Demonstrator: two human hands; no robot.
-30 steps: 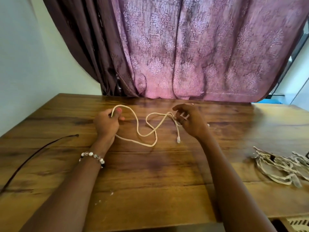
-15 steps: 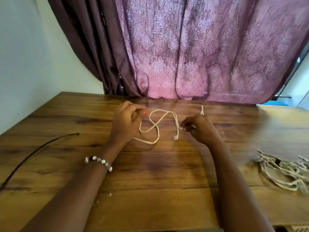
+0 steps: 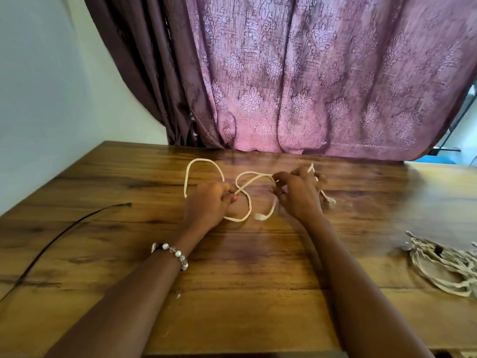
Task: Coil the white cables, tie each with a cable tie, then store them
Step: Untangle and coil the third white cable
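Observation:
A white cable (image 3: 201, 162) lies in loose loops on the wooden table (image 3: 245, 293), between my two hands. My left hand (image 3: 206, 205) grips the cable where two loops cross, fingers curled around it. My right hand (image 3: 299, 195) pinches another stretch of the same cable; one plug end (image 3: 260, 216) hangs blurred just left of it and the other end (image 3: 329, 200) trails out to its right. A black cable tie (image 3: 64, 232) lies stretched out on the table at the far left.
A bundle of coiled white cables (image 3: 444, 264) with a dark tie sits at the table's right edge. A purple patterned curtain (image 3: 309, 86) hangs behind the table's far edge. A pale wall (image 3: 46, 99) runs along the left side.
A new loop has opened to the left of my left hand. My right hand has shifted slightly right and up with the cable, and the plug end swings below it.

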